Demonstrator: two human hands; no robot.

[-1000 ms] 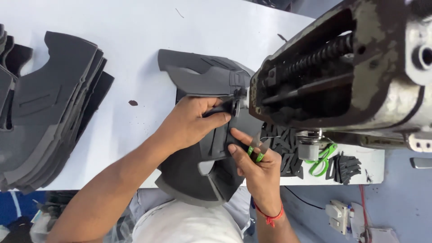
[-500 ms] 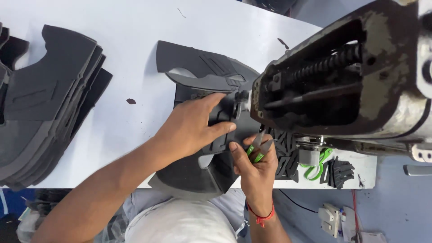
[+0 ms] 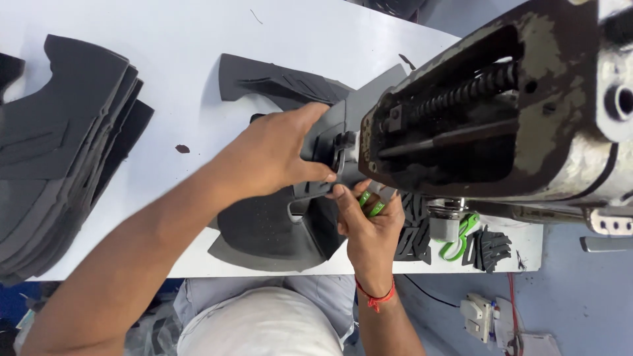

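Observation:
A dark grey shoe-upper piece (image 3: 277,227) lies under the head of a sewing machine (image 3: 501,118) on the white table (image 3: 198,39). My left hand (image 3: 273,155) presses and grips the piece right beside the machine's needle area. My right hand (image 3: 369,221) comes up from below, pinching the piece's edge at the same spot, with a small green-handled snip (image 3: 370,203) held among its fingers. The needle itself is hidden behind my fingers and the machine head.
A tall stack of dark grey cut pieces (image 3: 59,145) sits at the table's left. Small black cut parts (image 3: 491,247) and green-handled scissors (image 3: 461,238) lie by the front right edge under the machine. A white socket box (image 3: 480,315) rests on the blue floor.
Both hands have moved the piece in closer under the machine head, and the left hand has slid further right over it. The view has shifted slightly.

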